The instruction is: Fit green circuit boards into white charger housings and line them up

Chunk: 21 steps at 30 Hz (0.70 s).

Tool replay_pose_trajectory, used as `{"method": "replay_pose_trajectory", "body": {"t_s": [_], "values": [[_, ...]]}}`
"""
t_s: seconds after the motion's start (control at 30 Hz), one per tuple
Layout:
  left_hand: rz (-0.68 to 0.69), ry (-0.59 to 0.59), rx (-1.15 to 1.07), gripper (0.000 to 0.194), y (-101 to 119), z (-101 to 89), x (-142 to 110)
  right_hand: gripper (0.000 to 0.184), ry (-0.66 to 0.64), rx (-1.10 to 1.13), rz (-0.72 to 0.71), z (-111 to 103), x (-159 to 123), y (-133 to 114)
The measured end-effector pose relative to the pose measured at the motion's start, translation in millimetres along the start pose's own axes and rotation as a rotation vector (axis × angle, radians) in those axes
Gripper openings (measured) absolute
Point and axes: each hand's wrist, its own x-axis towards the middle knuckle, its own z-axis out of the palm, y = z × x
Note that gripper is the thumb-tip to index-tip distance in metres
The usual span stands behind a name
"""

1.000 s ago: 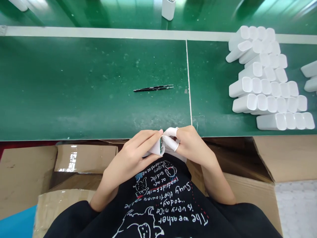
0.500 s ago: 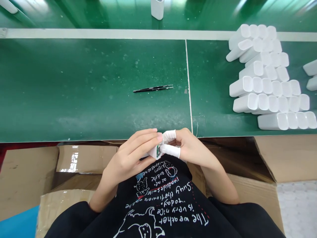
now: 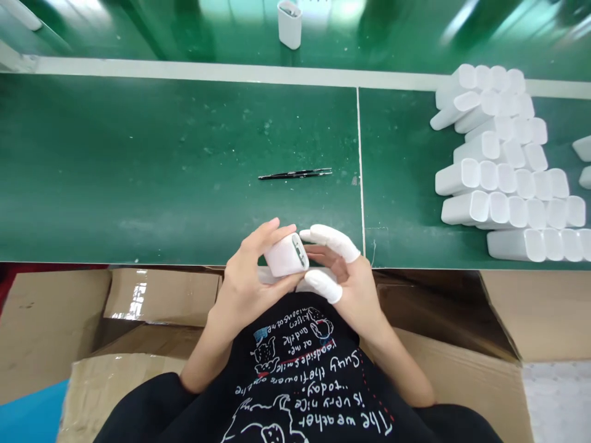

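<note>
My left hand (image 3: 249, 280) is closed around a white plastic housing (image 3: 282, 256) just off the bench's near edge. The housing's open end faces right, and a green circuit board (image 3: 298, 249) shows inside it. Close to that end is my right hand (image 3: 346, 277), its fingers spread and white finger cots on the thumb and at least one finger. I cannot make out whether its thumb touches the housing. Beyond both hands, black tweezers (image 3: 295, 175) lie on the green bench top (image 3: 184, 160), tips to the right.
Several rows of white housings (image 3: 466, 208) lie on the right of the bench, open ends facing right. Another housing (image 3: 290, 27) stands upright past the pale strip (image 3: 207, 71). Cardboard boxes (image 3: 161, 295) sit below the near edge.
My right hand has opened, its fingers drawing away from the housing's end. My left hand has raised and turned the housing, so more of it shows. The view has shifted slightly.
</note>
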Motion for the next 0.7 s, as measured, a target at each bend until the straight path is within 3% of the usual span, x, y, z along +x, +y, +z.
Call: {"method": "replay_pose_trajectory", "body": {"t_s": [0.1, 0.23, 0.37, 0.53, 0.7], "values": [[0.094, 0.080, 0.066, 0.081, 5.5, 8.9, 10.4, 0.036, 0.164, 0.063, -0.087, 15.6, -2.8, 6.6], [0.218, 0.094, 0.010, 0.080, 8.8, 14.4, 22.5, 0.026, 0.341, 0.168, -0.245, 27.0, 3.8, 13.0], [0.189, 0.111, -0.135, 0.061, 4.1, 17.2, 18.3, 0.029, 0.403, -0.154, -0.477, 29.3, 4.0, 9.6], [0.048, 0.145, -0.427, 0.056, 1.9, 26.9, 2.9, 0.021, 0.370, -0.652, -0.815, 27.6, 2.2, 6.8], [0.016, 0.179, -0.458, 0.053, 4.5, 34.1, -1.3, 0.015, 0.390, -0.733, -0.879, 25.9, 2.1, 13.4]]}}
